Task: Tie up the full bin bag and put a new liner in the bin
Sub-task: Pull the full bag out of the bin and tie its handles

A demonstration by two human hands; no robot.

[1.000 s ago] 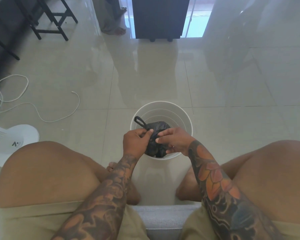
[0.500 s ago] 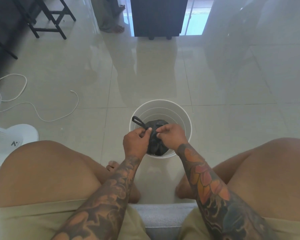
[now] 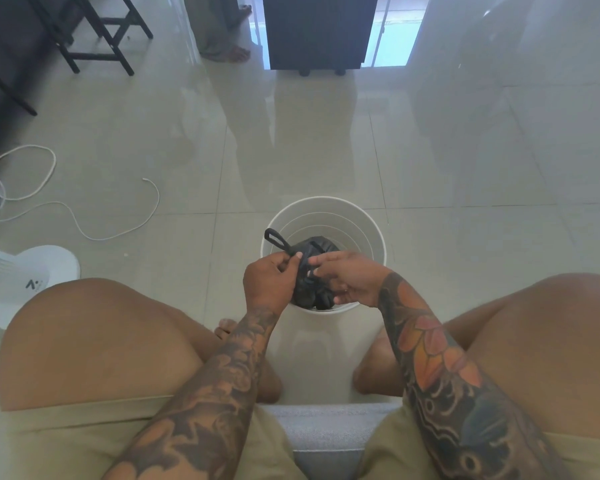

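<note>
A round white bin stands on the tiled floor between my knees. Over its near rim I hold a small black bin bag, bunched into a bundle. My left hand pinches one of the bag's handles, whose loop sticks up to the left. My right hand grips the other handle close by, fingertips nearly touching the left hand. The knot area between my fingers is partly hidden. The bin's inside wall is bare white, with no liner visible.
A white fan base and a loose white cable lie on the floor at the left. Black stool legs stand at the far left. A dark cabinet and another person's bare foot are at the top.
Both hands have stayed over the bin's near rim while working the bag's handles; my right hand's fingers have shifted and spread a little over the bundle.
</note>
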